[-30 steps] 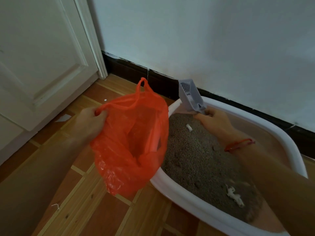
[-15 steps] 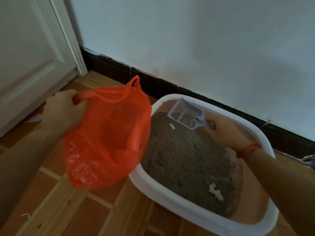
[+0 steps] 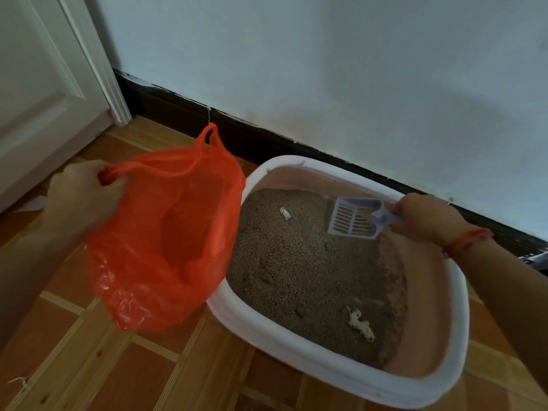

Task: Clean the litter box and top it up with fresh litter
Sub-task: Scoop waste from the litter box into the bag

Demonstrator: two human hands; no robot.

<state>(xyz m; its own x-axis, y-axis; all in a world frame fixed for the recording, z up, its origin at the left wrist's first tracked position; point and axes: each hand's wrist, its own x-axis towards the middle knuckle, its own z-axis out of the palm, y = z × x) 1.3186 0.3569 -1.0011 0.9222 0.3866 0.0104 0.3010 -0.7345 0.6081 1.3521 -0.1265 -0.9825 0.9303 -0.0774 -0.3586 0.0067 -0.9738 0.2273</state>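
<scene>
A glossy wood-block floor carries the rounded litter box, a white plastic rim around a pink tub. The grainy grey litter inside holds a ragged white scrap by the near edge. Off the box's left edge, the left hand has its grip clamped on a handle of a crinkly, translucent orange bag, whose mouth gapes open. At the far right corner, the right hand has its grip closed round the handle of a pale slotted plastic scoop tilted over the litter. A black skirting board runs behind.
</scene>
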